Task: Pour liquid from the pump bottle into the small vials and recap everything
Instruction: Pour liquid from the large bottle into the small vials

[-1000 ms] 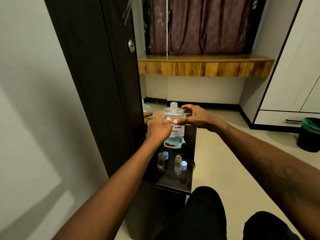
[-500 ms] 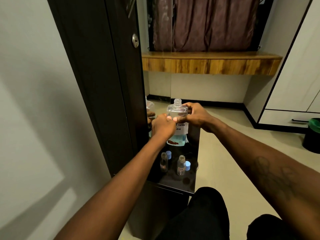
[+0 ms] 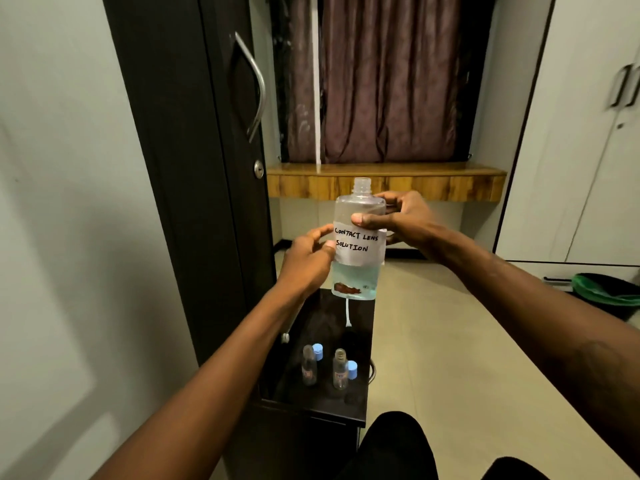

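A clear bottle (image 3: 356,278) with a white label reading "contact lens solution" is held upright in the air above the dark table (image 3: 322,400). Its neck is open, with no pump on it, and bluish liquid fills its lower part. My right hand (image 3: 398,216) grips the bottle's upper body, thumb across the front. My left hand (image 3: 308,258) holds its left side at the label. Two small uncapped vials (image 3: 309,365) (image 3: 340,368) stand on the table below, each with a blue cap (image 3: 318,351) (image 3: 352,370) beside it. A white tube (image 3: 347,313) lies on the table under the bottle.
A tall dark wardrobe (image 3: 194,168) with a metal handle stands directly left of the table. A wooden ledge (image 3: 388,181) and curtains are behind. White cupboards stand at the right, with a bin with a green liner (image 3: 606,296) on the floor. My knees are at the bottom.
Both hands have lifted the bottle higher off the table and turned its label toward me. My right thumb now lies across the front.
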`<action>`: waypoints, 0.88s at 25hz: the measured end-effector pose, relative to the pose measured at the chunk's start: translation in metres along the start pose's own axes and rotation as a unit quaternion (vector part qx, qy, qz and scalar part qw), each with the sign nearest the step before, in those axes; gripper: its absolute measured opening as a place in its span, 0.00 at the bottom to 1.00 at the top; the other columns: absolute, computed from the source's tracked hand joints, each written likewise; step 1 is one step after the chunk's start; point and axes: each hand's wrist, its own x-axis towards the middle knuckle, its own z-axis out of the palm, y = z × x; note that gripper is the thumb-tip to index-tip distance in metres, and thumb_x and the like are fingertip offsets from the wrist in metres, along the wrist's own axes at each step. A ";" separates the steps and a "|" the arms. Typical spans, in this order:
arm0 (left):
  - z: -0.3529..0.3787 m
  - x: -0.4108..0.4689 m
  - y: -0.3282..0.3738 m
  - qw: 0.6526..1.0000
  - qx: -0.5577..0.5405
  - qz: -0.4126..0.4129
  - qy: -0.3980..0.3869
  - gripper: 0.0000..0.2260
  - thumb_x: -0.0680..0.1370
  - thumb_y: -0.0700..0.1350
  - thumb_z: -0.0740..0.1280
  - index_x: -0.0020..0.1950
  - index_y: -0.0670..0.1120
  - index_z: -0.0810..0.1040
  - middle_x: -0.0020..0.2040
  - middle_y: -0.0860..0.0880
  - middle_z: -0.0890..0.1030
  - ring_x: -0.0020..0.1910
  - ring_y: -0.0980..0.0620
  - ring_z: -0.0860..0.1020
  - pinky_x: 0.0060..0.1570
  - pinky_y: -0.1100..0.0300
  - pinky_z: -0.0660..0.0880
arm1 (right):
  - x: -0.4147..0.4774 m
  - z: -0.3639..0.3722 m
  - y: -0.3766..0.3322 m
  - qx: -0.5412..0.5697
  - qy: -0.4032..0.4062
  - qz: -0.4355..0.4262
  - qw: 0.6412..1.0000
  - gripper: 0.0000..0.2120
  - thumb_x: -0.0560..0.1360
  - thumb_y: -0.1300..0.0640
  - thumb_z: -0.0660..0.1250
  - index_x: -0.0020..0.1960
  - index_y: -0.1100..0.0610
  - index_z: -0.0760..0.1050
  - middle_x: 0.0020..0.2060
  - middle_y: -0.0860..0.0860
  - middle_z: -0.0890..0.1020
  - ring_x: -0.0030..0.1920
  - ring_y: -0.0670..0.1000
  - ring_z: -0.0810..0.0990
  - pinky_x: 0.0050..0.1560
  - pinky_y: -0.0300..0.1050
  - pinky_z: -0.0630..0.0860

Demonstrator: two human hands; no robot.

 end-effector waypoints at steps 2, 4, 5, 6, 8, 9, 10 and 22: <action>0.005 -0.014 0.010 0.997 -0.064 -0.012 -0.041 0.20 0.84 0.43 0.62 0.77 0.52 0.70 0.62 0.48 0.82 0.62 0.48 0.80 0.60 0.42 0.80 | -0.018 -0.013 -0.016 -0.006 0.004 -0.006 1.000 0.20 0.70 0.47 0.78 0.59 0.50 0.79 0.47 0.47 0.87 0.47 0.44 0.86 0.38 0.39 0.81; 0.013 -0.027 0.020 0.993 -0.103 -0.008 -0.058 0.21 0.84 0.43 0.64 0.77 0.51 0.70 0.62 0.46 0.83 0.62 0.48 0.81 0.57 0.42 0.82 | -0.036 -0.022 -0.024 -0.009 0.013 -0.008 1.000 0.22 0.69 0.46 0.77 0.61 0.50 0.79 0.48 0.48 0.87 0.48 0.46 0.85 0.42 0.42 0.81; 0.017 -0.031 0.023 0.992 -0.108 -0.001 -0.058 0.21 0.83 0.43 0.65 0.76 0.50 0.71 0.62 0.45 0.83 0.60 0.47 0.82 0.55 0.42 0.83 | -0.043 -0.025 -0.025 -0.004 0.017 -0.009 1.000 0.23 0.68 0.44 0.77 0.60 0.50 0.79 0.48 0.48 0.87 0.48 0.46 0.86 0.43 0.42 0.81; 0.021 -0.035 0.024 0.992 -0.113 0.004 -0.058 0.20 0.83 0.42 0.66 0.76 0.49 0.72 0.61 0.45 0.84 0.59 0.47 0.83 0.53 0.43 0.83 | -0.049 -0.026 -0.024 0.005 0.021 -0.009 1.000 0.24 0.67 0.43 0.77 0.59 0.50 0.79 0.47 0.47 0.87 0.47 0.46 0.86 0.43 0.41 0.81; 0.032 -0.043 0.027 0.990 -0.122 0.005 -0.066 0.17 0.83 0.42 0.66 0.73 0.47 0.75 0.59 0.46 0.85 0.58 0.47 0.84 0.51 0.44 0.84 | -0.063 -0.031 -0.016 0.023 0.032 -0.002 0.999 0.26 0.66 0.42 0.78 0.60 0.52 0.79 0.47 0.49 0.87 0.46 0.46 0.87 0.44 0.40 0.82; 0.039 -0.046 0.028 0.990 -0.124 0.003 -0.073 0.16 0.83 0.41 0.66 0.72 0.46 0.76 0.59 0.47 0.85 0.58 0.47 0.84 0.52 0.45 0.84 | -0.069 -0.033 -0.011 0.030 0.036 0.003 0.999 0.28 0.66 0.42 0.77 0.61 0.53 0.78 0.48 0.50 0.87 0.47 0.47 0.87 0.45 0.40 0.82; 0.046 -0.049 0.027 0.989 -0.123 0.003 -0.080 0.16 0.83 0.41 0.65 0.71 0.46 0.76 0.59 0.48 0.85 0.58 0.48 0.84 0.52 0.46 0.84 | -0.074 -0.035 -0.006 0.036 0.037 0.008 0.999 0.30 0.66 0.42 0.76 0.63 0.54 0.76 0.50 0.51 0.87 0.48 0.48 0.87 0.47 0.42 0.83; 0.085 -0.062 0.008 0.995 -0.031 0.041 -0.088 0.16 0.81 0.44 0.69 0.70 0.48 0.78 0.57 0.49 0.85 0.55 0.54 0.84 0.49 0.49 0.85 | -0.113 -0.055 0.027 0.014 0.075 0.026 0.997 0.31 0.64 0.49 0.82 0.63 0.56 0.77 0.51 0.53 0.86 0.48 0.49 0.87 0.46 0.44 0.85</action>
